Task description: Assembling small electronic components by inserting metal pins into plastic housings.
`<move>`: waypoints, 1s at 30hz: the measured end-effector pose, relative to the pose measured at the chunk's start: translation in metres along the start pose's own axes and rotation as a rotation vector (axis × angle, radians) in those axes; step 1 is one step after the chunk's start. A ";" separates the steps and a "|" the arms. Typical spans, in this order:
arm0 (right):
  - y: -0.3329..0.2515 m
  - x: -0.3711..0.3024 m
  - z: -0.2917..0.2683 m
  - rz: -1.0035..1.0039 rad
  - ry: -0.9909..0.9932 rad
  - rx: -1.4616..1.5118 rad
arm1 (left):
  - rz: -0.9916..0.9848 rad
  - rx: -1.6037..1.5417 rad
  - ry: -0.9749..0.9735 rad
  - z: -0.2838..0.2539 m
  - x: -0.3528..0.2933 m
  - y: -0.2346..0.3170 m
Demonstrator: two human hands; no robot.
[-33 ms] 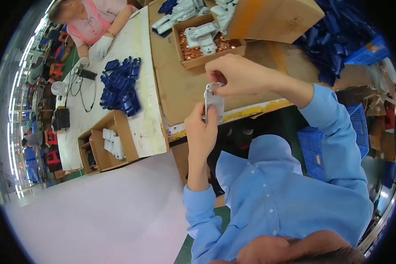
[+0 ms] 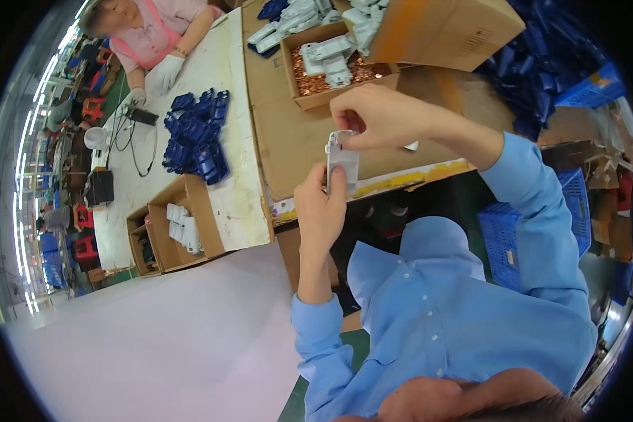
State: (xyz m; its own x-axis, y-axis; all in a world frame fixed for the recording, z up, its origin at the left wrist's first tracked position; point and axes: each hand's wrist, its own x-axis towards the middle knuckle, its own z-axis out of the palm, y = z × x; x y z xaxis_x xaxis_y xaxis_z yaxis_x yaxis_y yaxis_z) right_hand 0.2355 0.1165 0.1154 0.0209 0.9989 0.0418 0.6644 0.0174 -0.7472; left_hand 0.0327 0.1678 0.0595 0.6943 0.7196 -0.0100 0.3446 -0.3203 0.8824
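Observation:
In front of me, above the table's near edge, my left hand (image 2: pixel 321 204) holds a white plastic casing (image 2: pixel 343 169) upright, its thumb lying along the face. My right hand (image 2: pixel 376 119) is closed in a pinch at the casing's top end, the thumb against it. Whatever sits between those fingertips is too small or too hidden to make out. Just beyond the hands stands a cardboard box (image 2: pixel 304 103) of small copper-coloured parts (image 2: pixel 313 84), with more white casings (image 2: pixel 328 58) lying on top of them.
Left are a pile of blue plastic housings (image 2: pixel 195 137), a divided cardboard box (image 2: pixel 211 228) with white casings, and a black device with a cable (image 2: pixel 142 117). A gloved co-worker (image 2: pixel 148 42) sits far left. A large carton (image 2: pixel 450 35) and blue parts (image 2: pixel 534 63) lie right; a blue crate (image 2: pixel 499 243) is below.
The whole view has shifted very slightly. A small white patch now shows under my right wrist. Both hands keep nearly the same place on the casing.

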 end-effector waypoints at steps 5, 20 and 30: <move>0.062 0.066 -0.015 0.027 0.189 -0.045 | -0.087 -0.110 0.207 -0.038 0.054 -0.038; 0.123 0.188 0.024 0.295 0.261 -0.537 | -0.163 0.070 0.469 -0.090 0.320 -0.133; 0.132 0.192 0.029 0.290 0.286 -0.605 | 0.093 0.326 0.720 -0.077 0.313 -0.122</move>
State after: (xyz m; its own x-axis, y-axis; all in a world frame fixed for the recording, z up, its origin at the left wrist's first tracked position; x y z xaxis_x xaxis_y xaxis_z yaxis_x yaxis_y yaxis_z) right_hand 0.3055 0.3118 0.0056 0.3977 0.9081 0.1314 0.8977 -0.3555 -0.2603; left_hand 0.1594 0.4800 -0.0154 0.1890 0.8666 0.4619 0.5500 -0.4831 0.6813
